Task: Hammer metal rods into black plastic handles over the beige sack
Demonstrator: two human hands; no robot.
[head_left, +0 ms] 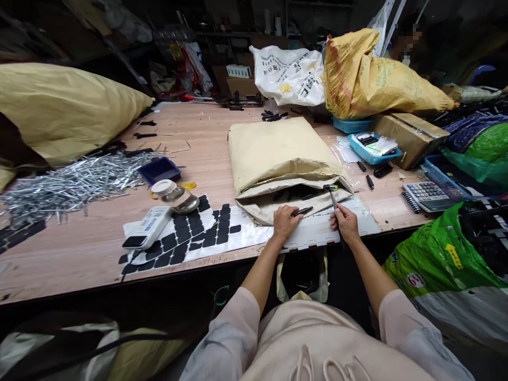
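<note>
Wood-grain workbench (206, 153): our left hand (284, 222) pinches a black piece (304, 210), likely light, stiff; our right hand (346, 222) grasps a hammer (332, 196), probably head-heavy, surest by its handle (335, 204).

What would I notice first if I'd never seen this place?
Probably the big heap of shiny metal rods on the left of the table. Next, the bulging yellow sack at the back right and the bright green sack at the right. In the middle lies an open cream sack, and the right hand holds a hammer by its mouth.
</note>
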